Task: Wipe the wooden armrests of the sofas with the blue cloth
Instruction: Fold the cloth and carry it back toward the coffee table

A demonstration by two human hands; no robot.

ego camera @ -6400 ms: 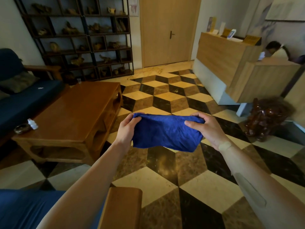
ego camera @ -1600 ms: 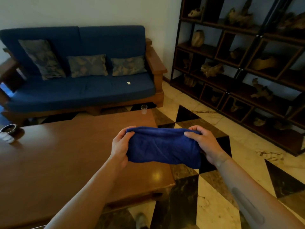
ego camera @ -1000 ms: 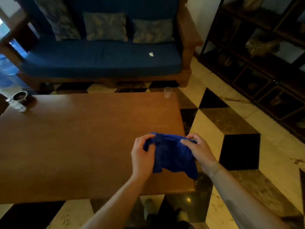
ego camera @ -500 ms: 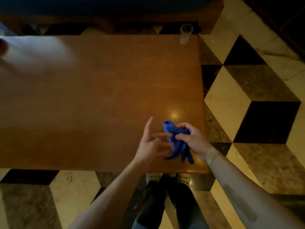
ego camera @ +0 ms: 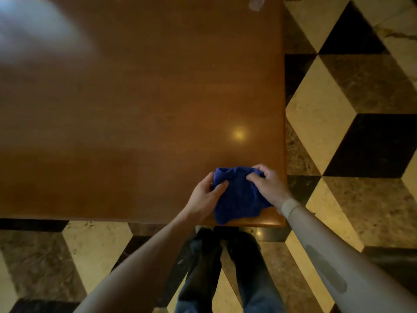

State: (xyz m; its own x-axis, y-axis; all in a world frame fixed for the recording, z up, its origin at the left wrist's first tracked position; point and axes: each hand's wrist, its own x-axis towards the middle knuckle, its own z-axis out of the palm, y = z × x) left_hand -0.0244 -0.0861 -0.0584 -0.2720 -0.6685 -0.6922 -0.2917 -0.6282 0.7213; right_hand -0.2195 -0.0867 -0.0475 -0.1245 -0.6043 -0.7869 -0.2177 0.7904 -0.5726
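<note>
While one blue cloth (ego camera: 239,195) sits bunched at the near right corner of the single wooden worktop (ego camera: 135,109), two hands work it from either side. On its left edge, the left hand (ego camera: 204,197) has thumb and fingers curled in, pinching a fold. On its upper right part, the right hand (ego camera: 268,188) has fingers bent over the fabric and gripping it, so the cloth lies between the two grips and partly under the right one, its lower edge reaching the worktop's front rim. One clear cup (ego camera: 257,2) shows at the top edge, cut off by the frame. Below the worktop stand two dark shoes (ego camera: 225,240) on the checkered floor (ego camera: 338,109). No writing or label can be read anywhere.
</note>
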